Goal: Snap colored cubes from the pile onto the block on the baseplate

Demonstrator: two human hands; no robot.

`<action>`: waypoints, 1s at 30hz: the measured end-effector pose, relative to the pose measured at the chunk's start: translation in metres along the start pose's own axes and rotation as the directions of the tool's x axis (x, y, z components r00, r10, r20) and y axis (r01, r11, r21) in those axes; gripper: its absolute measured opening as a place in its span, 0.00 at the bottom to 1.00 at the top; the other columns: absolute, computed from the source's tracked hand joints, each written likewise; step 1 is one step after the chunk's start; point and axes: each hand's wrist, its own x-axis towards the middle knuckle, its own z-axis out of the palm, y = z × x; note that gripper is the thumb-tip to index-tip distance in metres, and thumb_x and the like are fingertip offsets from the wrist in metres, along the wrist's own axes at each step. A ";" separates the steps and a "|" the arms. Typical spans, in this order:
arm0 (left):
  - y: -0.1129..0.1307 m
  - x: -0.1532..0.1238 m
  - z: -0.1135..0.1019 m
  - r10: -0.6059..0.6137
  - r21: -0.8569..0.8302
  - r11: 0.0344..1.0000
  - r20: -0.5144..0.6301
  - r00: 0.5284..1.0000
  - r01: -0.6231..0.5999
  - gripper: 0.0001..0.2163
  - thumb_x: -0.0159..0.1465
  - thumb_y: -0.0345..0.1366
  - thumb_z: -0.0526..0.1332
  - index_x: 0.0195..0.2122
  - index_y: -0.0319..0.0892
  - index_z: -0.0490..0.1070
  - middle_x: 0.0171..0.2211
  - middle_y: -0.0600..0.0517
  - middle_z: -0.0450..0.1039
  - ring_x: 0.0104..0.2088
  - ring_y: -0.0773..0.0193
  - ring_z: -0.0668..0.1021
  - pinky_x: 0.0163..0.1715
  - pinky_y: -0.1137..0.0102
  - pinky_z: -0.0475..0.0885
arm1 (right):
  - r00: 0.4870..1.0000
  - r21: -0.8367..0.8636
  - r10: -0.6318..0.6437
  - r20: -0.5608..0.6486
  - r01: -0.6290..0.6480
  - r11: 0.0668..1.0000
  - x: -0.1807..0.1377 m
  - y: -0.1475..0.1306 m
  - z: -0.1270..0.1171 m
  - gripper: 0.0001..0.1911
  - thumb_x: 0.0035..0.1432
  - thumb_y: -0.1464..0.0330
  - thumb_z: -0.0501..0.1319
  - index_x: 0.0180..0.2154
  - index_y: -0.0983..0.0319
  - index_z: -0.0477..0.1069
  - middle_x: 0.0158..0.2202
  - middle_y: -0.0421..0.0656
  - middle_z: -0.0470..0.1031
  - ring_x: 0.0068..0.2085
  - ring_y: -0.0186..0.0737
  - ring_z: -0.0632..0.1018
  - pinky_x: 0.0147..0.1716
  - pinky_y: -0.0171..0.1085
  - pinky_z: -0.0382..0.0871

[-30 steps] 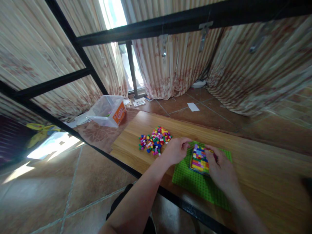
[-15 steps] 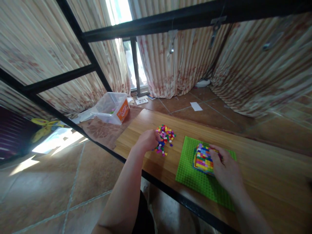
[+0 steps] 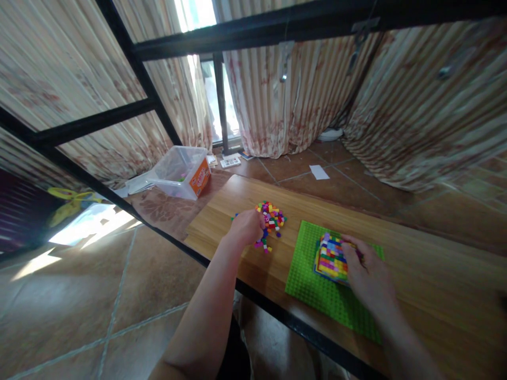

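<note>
Loose toy bricks (image 3: 273, 215) in many colours lie in a small pile on the wooden tabletop. My left hand (image 3: 249, 227) is at the pile's left side, its fingers curled down among the bricks. The fingertips are hidden, so whatever they pinch does not show. A block built of coloured toy bricks (image 3: 331, 256) stands on a green studded baseplate (image 3: 303, 279). Around that block's right side my right hand (image 3: 366, 269) is closed, thumb near the top and fingers at the far edge. Part of the block is covered by this hand.
A clear plastic box (image 3: 178, 171) with an orange label sits on the floor beyond the table's left end. A black metal frame (image 3: 245, 39) crosses above and at left. White paper (image 3: 319, 172) lies on the tiled floor, before striped curtains (image 3: 273, 105).
My left hand has shifted slightly right and up, deeper over the brick pile. My right hand stays at the brick block, which has not visibly moved.
</note>
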 end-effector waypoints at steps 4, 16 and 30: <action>0.002 -0.001 0.001 0.030 0.012 0.999 -0.014 0.999 -0.030 0.13 0.54 0.27 0.60 0.36 0.45 0.82 0.34 0.48 0.81 0.40 0.57 0.80 0.39 0.69 0.72 | 1.000 0.011 -0.005 -0.007 0.005 1.000 0.000 0.000 0.000 0.30 0.60 0.51 0.48 0.50 0.63 0.74 0.49 0.53 0.77 0.45 0.50 0.77 0.49 0.49 0.69; 0.022 0.000 0.006 -0.010 -0.086 0.996 -0.040 0.999 0.007 0.10 0.57 0.28 0.60 0.36 0.42 0.81 0.39 0.43 0.80 0.46 0.51 0.79 0.46 0.65 0.72 | 1.000 0.029 0.018 0.001 -0.018 0.999 -0.001 -0.001 0.001 0.29 0.59 0.51 0.49 0.49 0.63 0.74 0.49 0.53 0.77 0.46 0.50 0.77 0.50 0.49 0.68; 0.025 0.000 0.012 0.010 -0.042 0.999 -0.080 0.997 -0.014 0.09 0.59 0.34 0.61 0.39 0.42 0.78 0.41 0.45 0.79 0.46 0.53 0.79 0.48 0.64 0.73 | 1.000 0.033 -0.025 -0.016 0.026 0.999 0.000 -0.001 0.001 0.29 0.60 0.51 0.48 0.49 0.64 0.74 0.50 0.54 0.76 0.48 0.51 0.76 0.52 0.50 0.67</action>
